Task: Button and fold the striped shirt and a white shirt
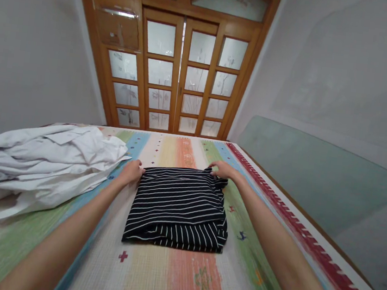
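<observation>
A black garment with white stripes [178, 204], folded into a rough rectangle, lies flat on the colourful striped bed cover [150, 275]. My left hand [133, 171] pinches its far left corner. At the far right corner, my right hand [221, 169] has the cloth between thumb and fingers, and a small peak of fabric rises there. The near right part of the garment shows a folded layer with stripes running another way. What kind of garment it is, I cannot tell.
A heap of white cloth [48, 161] lies on the left of the bed. A pale green panel [316, 173] runs along the right wall. Wooden doors with glass panes [179, 73] stand beyond the bed's far edge.
</observation>
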`<action>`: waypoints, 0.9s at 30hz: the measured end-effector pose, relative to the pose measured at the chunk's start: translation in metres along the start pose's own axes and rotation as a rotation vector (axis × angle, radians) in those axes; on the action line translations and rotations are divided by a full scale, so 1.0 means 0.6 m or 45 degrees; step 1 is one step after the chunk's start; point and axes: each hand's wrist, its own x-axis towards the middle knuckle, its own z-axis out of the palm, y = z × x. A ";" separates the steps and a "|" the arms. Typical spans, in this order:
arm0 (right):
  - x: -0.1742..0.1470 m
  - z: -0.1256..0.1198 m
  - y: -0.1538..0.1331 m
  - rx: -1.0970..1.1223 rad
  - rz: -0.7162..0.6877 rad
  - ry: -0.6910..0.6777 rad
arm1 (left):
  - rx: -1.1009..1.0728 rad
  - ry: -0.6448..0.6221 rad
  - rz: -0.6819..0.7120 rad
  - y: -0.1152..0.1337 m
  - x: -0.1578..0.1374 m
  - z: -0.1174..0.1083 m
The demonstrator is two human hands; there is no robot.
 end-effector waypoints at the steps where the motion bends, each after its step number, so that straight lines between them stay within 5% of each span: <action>1: -0.006 0.019 0.000 0.017 -0.059 0.024 | 0.138 0.089 0.127 -0.010 -0.003 0.011; 5: -0.056 0.050 -0.016 0.119 -0.317 0.135 | 0.353 0.160 0.616 -0.012 -0.044 0.024; 8: -0.119 0.049 -0.047 0.207 -0.604 0.083 | 0.287 -0.119 0.896 0.010 -0.106 0.015; 12: -0.203 0.055 -0.093 0.077 -0.844 -0.046 | 0.323 -0.404 1.035 0.028 -0.191 0.012; 15: -0.235 0.074 -0.111 -0.220 -0.846 -0.025 | 0.377 -0.477 1.113 0.025 -0.226 0.021; 18: -0.244 0.093 -0.114 -0.424 -0.839 0.098 | 0.458 -0.450 1.232 0.019 -0.240 0.033; 23: -0.266 0.091 -0.113 -0.376 -0.991 0.431 | 0.594 -0.174 1.556 0.012 -0.253 0.041; 27: -0.293 0.090 -0.111 -0.359 -1.195 0.373 | 0.634 -0.100 1.703 0.002 -0.261 0.039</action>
